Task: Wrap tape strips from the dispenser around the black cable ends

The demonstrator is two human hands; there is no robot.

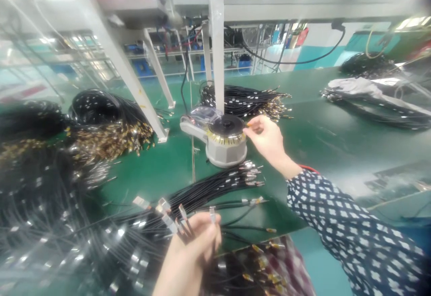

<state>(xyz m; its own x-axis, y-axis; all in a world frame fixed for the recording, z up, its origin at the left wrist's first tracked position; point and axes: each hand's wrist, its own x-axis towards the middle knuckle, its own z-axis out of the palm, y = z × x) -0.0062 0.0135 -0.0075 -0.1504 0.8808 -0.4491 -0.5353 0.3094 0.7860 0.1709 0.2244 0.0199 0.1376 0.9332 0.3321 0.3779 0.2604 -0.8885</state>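
Black cables [237, 264] with yellow ends lie near a checked cloth [292, 262], just below and to the right of the left hand [198, 240]. That hand curls, thumb against fingers, around a few cables whose pale tags [169, 224] stick up past its knuckles. To its left spreads a big, blurred heap of tagged cables [50, 224]. Just beyond it, on the green table [168, 163], rests a loose bundle [202, 189] of dark cables. Past this bundle stands a round grey tape machine [226, 151] with a black top, immediately left of the right hand [264, 136]. Thumb and forefinger of the right hand pinch a small yellow-orange scrap [248, 125] at the machine's edge, and its patterned sleeve [336, 215] reaches back to the right. Farther away, beyond the right hand, a coil of cables [242, 100] lies by a white post [217, 40]; well to that hand's right, a grey cloth [353, 87] covers part of some looped cables [373, 112]. Above both hands runs a long shelf [286, 12].
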